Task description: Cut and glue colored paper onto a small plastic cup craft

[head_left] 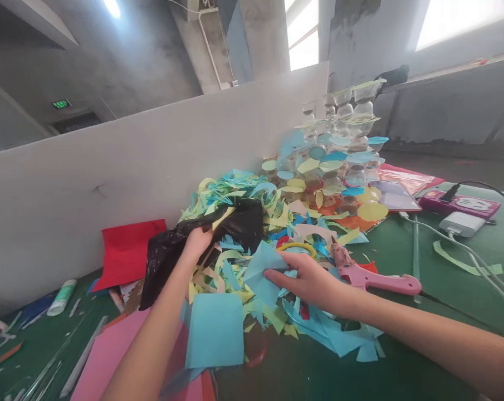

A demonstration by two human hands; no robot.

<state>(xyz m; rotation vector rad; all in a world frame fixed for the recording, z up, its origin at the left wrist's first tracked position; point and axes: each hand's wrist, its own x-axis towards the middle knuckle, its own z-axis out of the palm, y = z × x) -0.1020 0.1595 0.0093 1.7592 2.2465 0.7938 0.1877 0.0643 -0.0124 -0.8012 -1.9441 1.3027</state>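
A blue paper piece (263,273) is pinched between the thumb and fingers of my right hand (306,278), above a heap of blue, green and yellow paper scraps (230,192). My left hand (199,243) is closed on the edge of a black plastic bag (245,220), its fingertips partly hidden; a pale yellow strip lies beside them. A square blue sheet (216,329) lies in front of the heap. Just right of my right hand is a pink glue gun (377,280), near scissors with a yellow handle (297,248).
Stacked clear cups with paper discs (352,150) stand at the back right. A phone (396,196), a power strip (460,205) and white cables lie at the right. Red felt (130,250), pink sheets (109,356) and a glue stick (62,297) are at the left. A white partition (151,150) stands behind.
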